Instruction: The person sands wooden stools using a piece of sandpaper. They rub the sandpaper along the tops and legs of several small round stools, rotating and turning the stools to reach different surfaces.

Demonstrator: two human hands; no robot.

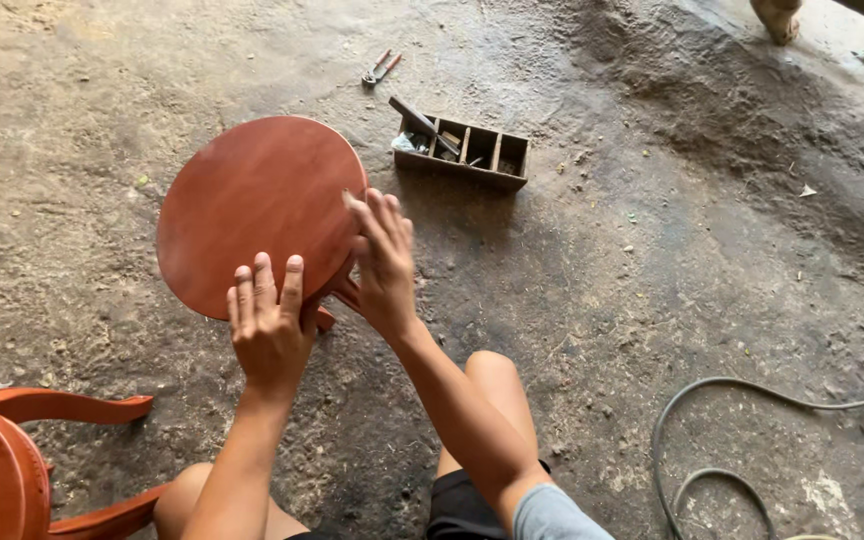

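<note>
A round reddish-brown wooden stool seat (252, 205) stands on the dirt floor in front of me, with a bit of its leg showing below its near edge. My left hand (270, 325) rests flat on the seat's near rim, fingers together and pointing away. My right hand (382, 265) is pressed against the seat's right edge with fingers spread. Whether it holds something small against the wood, I cannot tell.
A wooden compartment box (464, 152) with a hammer and small parts lies beyond the seat. Pliers (380, 68) lie farther back. Another reddish stool (12, 470) lies at lower left. A grey hose (722, 440) curls at lower right. My knees (492, 375) are below.
</note>
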